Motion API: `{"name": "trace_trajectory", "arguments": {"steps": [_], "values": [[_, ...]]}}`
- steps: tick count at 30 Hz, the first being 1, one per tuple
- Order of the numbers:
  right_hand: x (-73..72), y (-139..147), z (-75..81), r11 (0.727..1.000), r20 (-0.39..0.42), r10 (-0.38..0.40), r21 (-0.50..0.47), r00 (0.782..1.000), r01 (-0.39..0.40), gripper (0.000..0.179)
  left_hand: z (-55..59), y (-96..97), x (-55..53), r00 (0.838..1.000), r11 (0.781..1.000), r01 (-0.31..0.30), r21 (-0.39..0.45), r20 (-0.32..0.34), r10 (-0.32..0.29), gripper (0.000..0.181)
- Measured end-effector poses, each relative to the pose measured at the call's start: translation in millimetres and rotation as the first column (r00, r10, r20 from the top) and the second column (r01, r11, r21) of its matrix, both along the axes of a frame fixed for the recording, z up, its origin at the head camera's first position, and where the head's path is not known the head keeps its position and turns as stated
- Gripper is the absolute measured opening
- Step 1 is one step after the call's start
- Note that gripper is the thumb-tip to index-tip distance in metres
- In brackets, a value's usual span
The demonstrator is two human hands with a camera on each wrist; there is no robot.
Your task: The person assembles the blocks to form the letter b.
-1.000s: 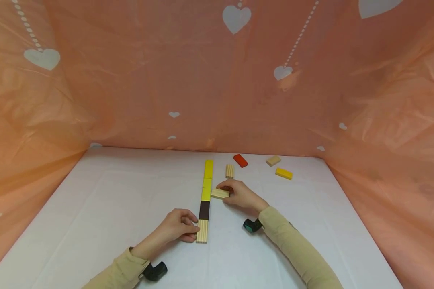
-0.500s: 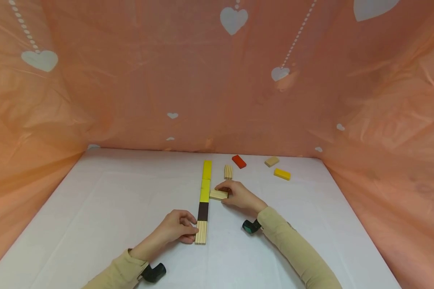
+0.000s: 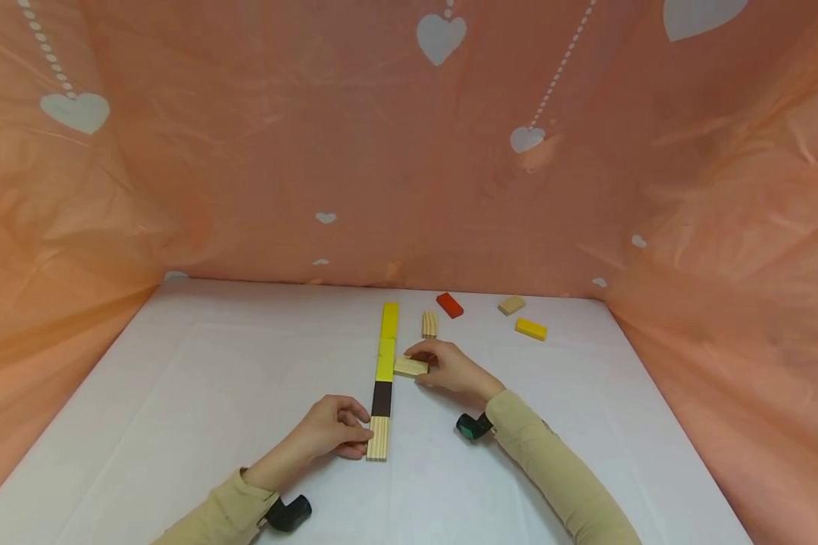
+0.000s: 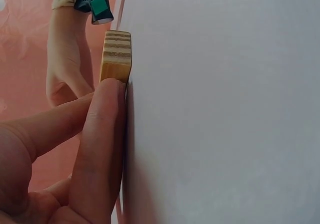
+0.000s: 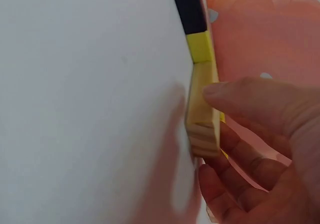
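A row of flat blocks runs away from me: a striped wooden block [image 3: 377, 439] nearest, then a dark brown block [image 3: 382, 399] and two yellow blocks [image 3: 385, 360]. My left hand [image 3: 330, 428] rests at the left side of the striped block, fingertips against its edge; in the left wrist view one finger [image 4: 102, 134] lies along the block's side. My right hand [image 3: 453, 371] pinches a plain wooden block [image 3: 410, 367] between thumb and fingers. That block lies crosswise, its end right at the side of the nearer yellow block, as the right wrist view shows.
Just beyond my right hand lies another striped wooden block [image 3: 429, 324]. Farther back are a red block [image 3: 450, 305], a light wooden block [image 3: 511, 305] and a yellow-orange block [image 3: 531, 328]. An orange curtain [image 3: 354, 166] with white hearts hangs behind the white tabletop [image 3: 211, 363].
The view has shifted very slightly. Both hands and all the blocks keep the same places relative to one another.
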State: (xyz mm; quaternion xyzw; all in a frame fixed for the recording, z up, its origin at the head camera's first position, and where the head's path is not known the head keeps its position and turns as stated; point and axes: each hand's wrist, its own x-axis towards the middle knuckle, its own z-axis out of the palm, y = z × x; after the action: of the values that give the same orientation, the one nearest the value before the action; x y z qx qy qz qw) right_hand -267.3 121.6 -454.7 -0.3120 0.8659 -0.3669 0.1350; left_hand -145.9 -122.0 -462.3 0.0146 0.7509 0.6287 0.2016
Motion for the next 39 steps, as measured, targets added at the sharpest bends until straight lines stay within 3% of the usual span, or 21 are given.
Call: {"name": "trace_trajectory", "arguments": {"steps": [5,11,17,19,28,39], "values": [[-2.4,5.3,7.3,0.999,-0.045,0.019,-0.041,0.999,-0.021,0.042,0.5,0.5,0.7,1.000,1.000,0.008,0.017,-0.007,-0.008,0.024],[-16.0,12.9,13.5,0.989,-0.103,0.024,-0.140,0.994,-0.039,0.040,0.3,0.5,0.8,1.000,1.000,0.012,0.025,-0.010,-0.011,0.025],[-33.5,15.7,16.0,0.983,-0.097,-0.040,-0.184,0.995,0.021,0.043,-0.2,-0.4,-1.3,1.000,1.000,0.011,0.012,-0.015,-0.011,0.025],[-32.6,15.1,24.7,0.981,-0.088,-0.064,-0.190,0.994,0.046,0.044,-0.2,-0.3,-2.2,1.000,1.000,0.009,0.003,-0.018,-0.009,0.025],[-61.6,22.7,2.4,0.972,-0.062,-0.208,-0.125,0.976,0.200,0.047,-0.8,1.4,-0.7,1.000,1.000,0.010,-0.005,-0.007,-0.010,0.025],[-72.2,15.4,-0.1,0.974,-0.085,-0.217,-0.081,0.973,0.210,0.055,0.0,3.9,-0.4,1.000,1.000,0.002,-0.017,-0.005,-0.002,0.025]]}}
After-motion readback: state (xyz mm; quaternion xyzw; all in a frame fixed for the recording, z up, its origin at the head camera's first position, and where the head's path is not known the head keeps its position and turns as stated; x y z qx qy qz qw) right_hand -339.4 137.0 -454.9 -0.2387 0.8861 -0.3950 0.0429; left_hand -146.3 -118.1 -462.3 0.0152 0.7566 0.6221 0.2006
